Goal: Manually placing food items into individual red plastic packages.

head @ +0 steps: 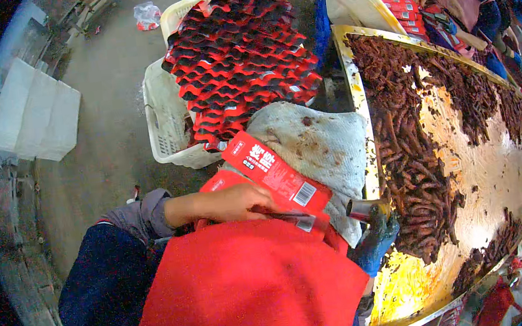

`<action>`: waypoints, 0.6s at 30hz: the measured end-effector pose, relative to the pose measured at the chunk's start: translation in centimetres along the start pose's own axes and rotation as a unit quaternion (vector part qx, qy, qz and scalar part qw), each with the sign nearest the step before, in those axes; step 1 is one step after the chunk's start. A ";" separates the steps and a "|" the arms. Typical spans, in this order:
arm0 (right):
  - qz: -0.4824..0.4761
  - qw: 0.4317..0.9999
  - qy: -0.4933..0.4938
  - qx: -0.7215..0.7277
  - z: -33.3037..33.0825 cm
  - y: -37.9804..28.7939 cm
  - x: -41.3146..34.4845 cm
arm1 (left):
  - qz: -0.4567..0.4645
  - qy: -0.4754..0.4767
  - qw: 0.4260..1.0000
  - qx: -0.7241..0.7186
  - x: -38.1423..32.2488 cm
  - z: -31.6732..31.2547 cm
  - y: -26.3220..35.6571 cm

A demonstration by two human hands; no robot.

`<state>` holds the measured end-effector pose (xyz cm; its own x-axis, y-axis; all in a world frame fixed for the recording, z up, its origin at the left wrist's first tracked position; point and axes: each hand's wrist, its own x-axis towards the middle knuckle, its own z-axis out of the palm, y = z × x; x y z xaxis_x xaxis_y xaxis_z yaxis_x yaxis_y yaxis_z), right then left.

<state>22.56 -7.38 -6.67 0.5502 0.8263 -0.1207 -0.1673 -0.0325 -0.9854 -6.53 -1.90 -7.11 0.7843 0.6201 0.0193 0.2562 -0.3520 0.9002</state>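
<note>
My left hand [241, 202], bare, grips the edge of a red printed pouch [303, 223] above my red apron [250, 288]. Another red pouch with a barcode [281, 175] lies just beyond its fingers, against a stained whitish cloth [315, 133]. My right hand [378, 234], in a dirty blue glove, holds a short metal tube [360, 210] at the near left edge of the tray. Beside it, dark brown, oily food strips [416, 185] lie heaped in the large tray [368, 151].
Many red and black pouches [241, 65] are stacked in overlapping rows over white plastic baskets [159, 121]. A white box [36, 110] stands on the floor at left. Across the tray, a co-worker [478, 1] is beside more red packs [400, 12].
</note>
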 end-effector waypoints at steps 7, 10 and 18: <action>-0.206 0.931 -0.099 -0.285 -3.2 0.4 -1.1 | -0.159 -0.160 0.972 0.073 1.7 -1.6 2.4; -0.265 0.883 -0.158 -0.353 -3.4 -0.6 -0.6 | -0.170 -0.200 0.964 0.041 2.2 -2.1 3.6; -0.030 0.948 -0.243 -0.203 -1.2 -3.8 0.3 | -0.063 -0.115 0.989 0.065 4.8 -2.2 5.6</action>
<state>24.30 -7.69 -3.11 0.0904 0.9918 -0.0899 0.2351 -0.1090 -0.9658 -2.57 0.63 -1.03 0.8456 0.4941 -0.2022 0.4186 -0.3786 0.8255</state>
